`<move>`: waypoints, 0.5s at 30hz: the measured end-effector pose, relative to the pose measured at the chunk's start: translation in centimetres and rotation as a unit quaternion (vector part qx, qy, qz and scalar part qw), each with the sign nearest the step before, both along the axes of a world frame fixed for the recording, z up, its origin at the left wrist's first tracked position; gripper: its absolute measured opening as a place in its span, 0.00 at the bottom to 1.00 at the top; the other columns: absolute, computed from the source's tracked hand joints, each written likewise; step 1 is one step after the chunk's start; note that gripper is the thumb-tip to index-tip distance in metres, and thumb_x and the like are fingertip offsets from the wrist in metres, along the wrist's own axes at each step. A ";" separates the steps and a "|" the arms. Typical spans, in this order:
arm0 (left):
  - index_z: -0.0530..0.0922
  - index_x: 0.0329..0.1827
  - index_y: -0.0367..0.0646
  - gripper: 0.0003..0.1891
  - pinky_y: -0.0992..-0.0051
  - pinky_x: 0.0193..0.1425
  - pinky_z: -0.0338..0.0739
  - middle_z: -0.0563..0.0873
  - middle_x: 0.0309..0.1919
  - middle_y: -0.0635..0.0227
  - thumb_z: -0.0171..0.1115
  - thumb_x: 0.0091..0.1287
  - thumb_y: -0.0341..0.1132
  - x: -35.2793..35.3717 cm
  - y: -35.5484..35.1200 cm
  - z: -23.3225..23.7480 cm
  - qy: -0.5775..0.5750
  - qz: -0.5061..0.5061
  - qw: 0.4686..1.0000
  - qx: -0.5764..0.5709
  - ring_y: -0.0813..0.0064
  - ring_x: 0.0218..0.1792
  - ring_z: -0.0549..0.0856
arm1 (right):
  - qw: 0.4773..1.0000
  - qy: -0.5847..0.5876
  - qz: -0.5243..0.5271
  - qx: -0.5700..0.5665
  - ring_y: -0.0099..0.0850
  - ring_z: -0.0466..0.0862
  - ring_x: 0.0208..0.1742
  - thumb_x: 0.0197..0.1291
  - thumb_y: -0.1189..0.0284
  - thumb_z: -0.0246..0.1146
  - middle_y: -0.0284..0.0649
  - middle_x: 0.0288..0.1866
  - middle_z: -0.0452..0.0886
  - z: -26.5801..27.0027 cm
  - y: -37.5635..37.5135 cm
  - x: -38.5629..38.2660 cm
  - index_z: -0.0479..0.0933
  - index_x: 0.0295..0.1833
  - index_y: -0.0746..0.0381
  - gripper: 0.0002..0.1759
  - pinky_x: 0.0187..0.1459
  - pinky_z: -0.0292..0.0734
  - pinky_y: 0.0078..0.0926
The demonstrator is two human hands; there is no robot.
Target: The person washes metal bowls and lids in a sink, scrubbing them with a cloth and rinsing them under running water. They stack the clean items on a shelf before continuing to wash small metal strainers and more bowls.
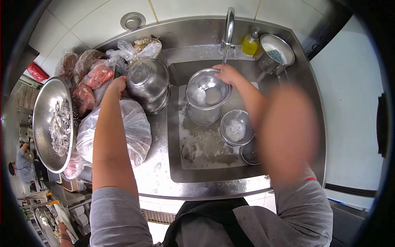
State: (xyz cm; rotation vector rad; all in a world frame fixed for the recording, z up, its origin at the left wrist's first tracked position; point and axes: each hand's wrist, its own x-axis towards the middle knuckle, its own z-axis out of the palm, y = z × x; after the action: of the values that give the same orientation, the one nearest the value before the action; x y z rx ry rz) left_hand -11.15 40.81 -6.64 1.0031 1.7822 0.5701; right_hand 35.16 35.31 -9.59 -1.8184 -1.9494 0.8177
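Observation:
My right hand is closed on the rim of a metal bowl, tilted under the faucet over the sink. Inside that bowl the surface looks wet and shiny. On the left counter, my left hand grips the edge of an upturned metal bowl, its fingertips partly hidden. This bowl rests on other stacked metal bowls. Lower in the sink stands a small metal bowl with foamy water. Another round metal container is partly covered by my right arm.
Left of the stack are a white plastic bag, several bagged pieces of meat and a colander of grey strips. Behind the sink's right corner stand a yellow soap bottle and a metal pot. A blur covers my right forearm.

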 end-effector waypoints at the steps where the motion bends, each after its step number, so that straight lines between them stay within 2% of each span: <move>1: 0.78 0.53 0.54 0.16 0.67 0.37 0.81 0.85 0.36 0.69 0.43 0.71 0.29 0.0 -0.2 0.4 0.026 -0.022 0.999 -0.022 0.72 0.32 0.82 | 0.999 -0.013 0.035 -0.022 0.44 0.80 0.59 0.60 0.67 0.64 0.47 0.58 0.80 1.4 0.1 -0.6 0.78 0.60 0.52 0.21 0.60 0.73 0.35; 2: 0.78 0.53 0.54 0.16 0.67 0.37 0.81 0.85 0.36 0.69 0.43 0.71 0.29 -1.0 0.3 -0.3 0.025 -0.022 0.999 -0.024 0.72 0.32 0.82 | 0.996 -0.027 0.069 -0.044 0.43 0.80 0.59 0.60 0.67 0.65 0.47 0.58 0.80 2.5 0.2 -1.0 0.79 0.59 0.52 0.20 0.61 0.73 0.35; 3: 0.79 0.54 0.53 0.17 0.67 0.39 0.81 0.86 0.38 0.68 0.45 0.69 0.28 -2.0 0.5 -0.1 0.072 -0.095 0.993 -0.014 0.71 0.33 0.83 | 0.996 -0.028 0.069 -0.045 0.43 0.80 0.59 0.60 0.67 0.65 0.47 0.58 0.80 2.9 0.2 -1.2 0.79 0.59 0.52 0.20 0.61 0.73 0.35; 4: 0.79 0.56 0.51 0.17 0.67 0.41 0.80 0.87 0.40 0.67 0.47 0.68 0.28 -2.6 0.8 -0.2 0.117 -0.167 0.979 -0.004 0.69 0.34 0.84 | 0.995 -0.059 0.079 0.003 0.43 0.80 0.58 0.60 0.67 0.65 0.46 0.57 0.81 3.2 0.1 -1.5 0.79 0.59 0.52 0.20 0.60 0.74 0.35; 5: 0.79 0.56 0.51 0.17 0.67 0.41 0.80 0.87 0.40 0.67 0.47 0.68 0.28 -2.9 1.1 -0.5 0.116 -0.167 0.979 -0.004 0.69 0.34 0.84 | 0.991 -0.090 0.089 0.050 0.42 0.80 0.58 0.60 0.67 0.65 0.44 0.56 0.82 3.6 -0.1 -1.5 0.79 0.59 0.51 0.20 0.60 0.74 0.36; 6: 0.79 0.57 0.49 0.18 0.66 0.43 0.80 0.87 0.42 0.64 0.51 0.65 0.29 -1.1 -0.4 2.2 0.233 -0.275 0.933 -0.017 0.65 0.37 0.85 | 0.991 -0.091 0.089 0.050 0.42 0.80 0.58 0.60 0.67 0.65 0.44 0.56 0.82 4.4 -0.3 -1.5 0.79 0.59 0.51 0.20 0.60 0.74 0.36; 7: 0.79 0.58 0.46 0.19 0.65 0.46 0.79 0.88 0.44 0.60 0.55 0.63 0.31 -0.1 -1.5 4.0 0.344 -0.375 0.860 -0.030 0.61 0.40 0.86 | 0.990 -0.094 0.095 0.050 0.42 0.80 0.57 0.60 0.68 0.65 0.44 0.55 0.82 5.0 -0.3 -1.4 0.79 0.58 0.51 0.19 0.60 0.74 0.36; 8: 0.79 0.58 0.46 0.19 0.65 0.46 0.79 0.88 0.44 0.60 0.55 0.63 0.31 -0.2 -1.7 4.3 0.344 -0.376 0.860 -0.031 0.61 0.40 0.86 | 0.989 -0.096 0.101 0.051 0.42 0.80 0.57 0.60 0.68 0.65 0.44 0.54 0.82 5.2 -0.4 -1.2 0.80 0.58 0.52 0.19 0.59 0.74 0.37; 10: 0.83 0.49 0.40 0.16 0.69 0.38 0.76 0.86 0.36 0.66 0.55 0.59 0.22 -0.1 -2.1 4.8 0.341 -0.397 0.852 0.023 0.70 0.34 0.81 | 0.988 -0.086 0.119 0.043 0.42 0.81 0.56 0.60 0.70 0.65 0.44 0.54 0.82 5.1 -0.4 0.0 0.80 0.57 0.52 0.18 0.59 0.74 0.37; 11: 0.83 0.49 0.40 0.16 0.69 0.38 0.76 0.86 0.36 0.66 0.55 0.59 0.22 0.1 -2.4 4.9 0.341 -0.399 0.851 0.022 0.70 0.34 0.81 | 0.987 -0.076 0.136 0.036 0.42 0.81 0.55 0.60 0.71 0.64 0.44 0.54 0.82 5.1 -0.4 0.6 0.80 0.56 0.53 0.17 0.58 0.74 0.37; 13: 0.83 0.51 0.40 0.17 0.68 0.43 0.77 0.87 0.38 0.64 0.55 0.60 0.23 0.8 -3.3 5.2 0.307 -0.323 0.894 0.050 0.70 0.37 0.82 | 0.989 -0.036 0.140 0.041 0.42 0.81 0.54 0.60 0.71 0.64 0.44 0.54 0.82 6.1 -1.4 1.3 0.81 0.55 0.54 0.16 0.57 0.74 0.35; 15: 0.83 0.51 0.40 0.16 0.66 0.45 0.78 0.88 0.40 0.61 0.56 0.60 0.24 -0.4 -2.7 4.4 0.352 -0.331 0.873 0.057 0.67 0.38 0.84 | 0.989 0.002 0.143 0.048 0.42 0.81 0.54 0.60 0.72 0.64 0.44 0.53 0.82 6.9 -2.7 1.7 0.81 0.54 0.55 0.16 0.56 0.75 0.34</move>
State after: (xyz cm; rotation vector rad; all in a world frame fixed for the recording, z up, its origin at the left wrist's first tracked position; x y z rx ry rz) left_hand -11.51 38.06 -2.26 1.9719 1.8280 -0.1661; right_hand 36.91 32.61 -2.65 -1.5030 -2.2382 0.7930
